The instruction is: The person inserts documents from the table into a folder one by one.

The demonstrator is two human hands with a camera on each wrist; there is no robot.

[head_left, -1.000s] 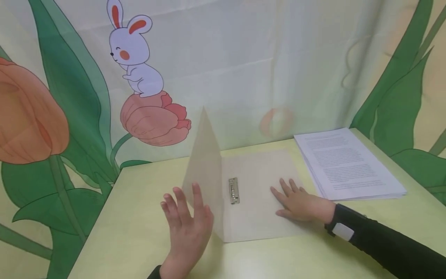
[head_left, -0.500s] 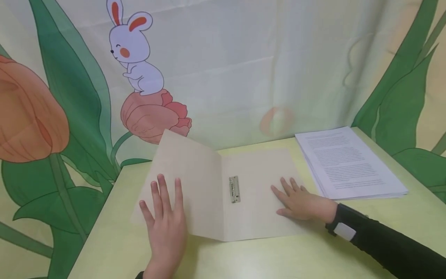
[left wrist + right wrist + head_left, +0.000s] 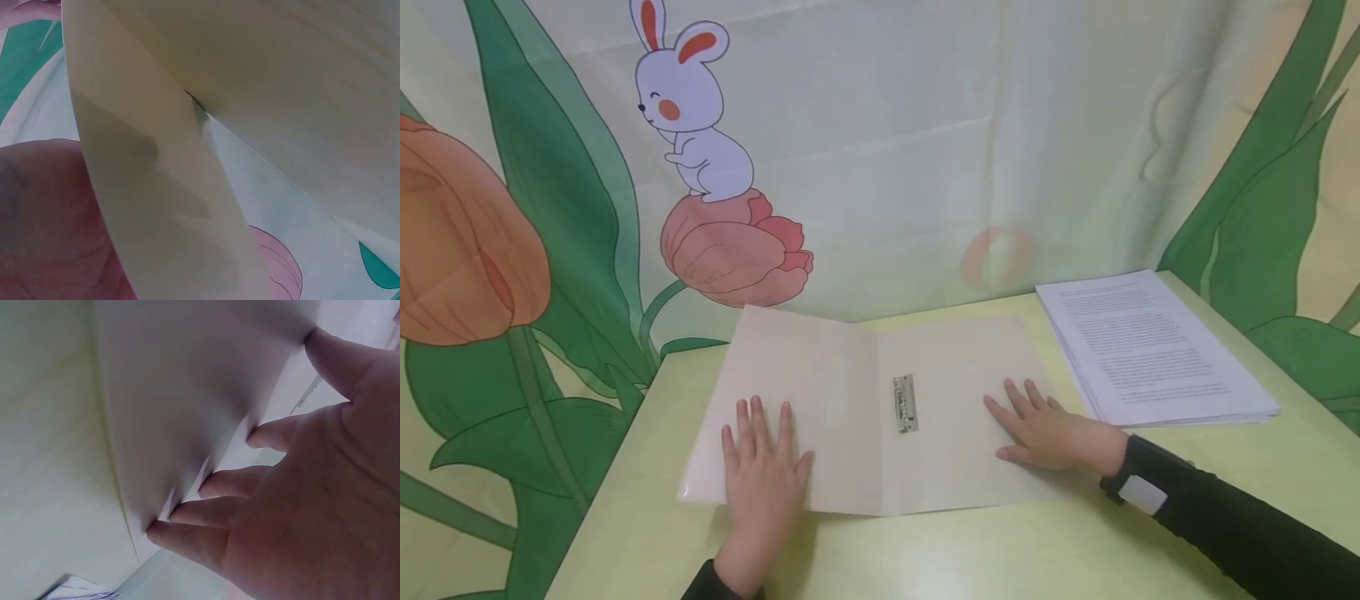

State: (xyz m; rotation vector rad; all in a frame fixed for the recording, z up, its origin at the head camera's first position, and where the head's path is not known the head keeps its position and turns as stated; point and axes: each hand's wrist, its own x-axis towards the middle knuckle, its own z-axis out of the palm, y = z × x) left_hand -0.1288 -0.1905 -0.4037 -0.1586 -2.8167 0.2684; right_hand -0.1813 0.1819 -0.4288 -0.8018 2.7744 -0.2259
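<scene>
Well, printed cloth [image 3: 880, 167] backs the yellow table [image 3: 940, 558], left grip [image 3: 763, 479] and right grip [image 3: 1045, 429] unclenched over an open folder [image 3: 842, 417].

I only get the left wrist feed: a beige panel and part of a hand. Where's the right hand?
Observer: In the head view, the right hand rests with fingers spread on the right half of the open folder.
Operator: Any paper around? None in my feed.
Observer: Yes, a stack of printed sheets lies on the table, to the right of the folder.
</scene>
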